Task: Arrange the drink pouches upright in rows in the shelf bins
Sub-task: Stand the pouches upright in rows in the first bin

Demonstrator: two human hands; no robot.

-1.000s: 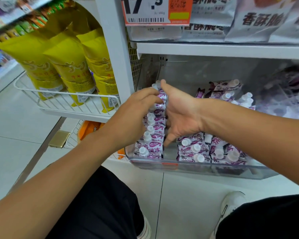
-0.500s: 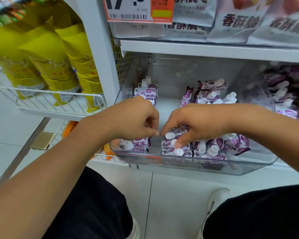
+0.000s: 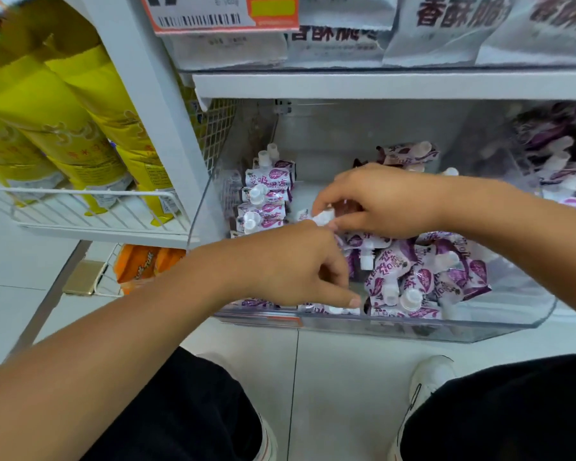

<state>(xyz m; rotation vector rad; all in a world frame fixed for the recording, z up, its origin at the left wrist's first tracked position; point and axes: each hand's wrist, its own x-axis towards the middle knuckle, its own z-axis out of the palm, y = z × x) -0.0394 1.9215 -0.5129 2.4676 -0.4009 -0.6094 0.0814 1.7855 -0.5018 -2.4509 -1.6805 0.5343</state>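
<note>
Purple-and-white drink pouches with white caps fill a clear shelf bin (image 3: 499, 331). A row of upright pouches (image 3: 263, 201) runs along its left side. Loose pouches (image 3: 423, 274) lie in a heap at the front right, and a few more pouches (image 3: 406, 153) lie at the back. My right hand (image 3: 383, 201) pinches the white cap of one pouch (image 3: 325, 217) above the middle of the bin. My left hand (image 3: 293, 261) is just below it, fingers curled, its index finger reaching down to the front pouches. What the left fingers hold is hidden.
A neighbouring bin (image 3: 552, 154) at the right holds more purple pouches. The white shelf board (image 3: 379, 84) above carries white bags. A shelf post (image 3: 147, 111) separates a wire basket (image 3: 97, 194) of yellow bags (image 3: 80, 128). Orange packets (image 3: 140, 264) sit below. My white shoe (image 3: 429, 377) is on the tiled floor.
My right hand has lifted from the front pouches and moved back, pinching a pouch by its cap. My left hand has shifted right toward the bin's front middle, uncovering the left row.
</note>
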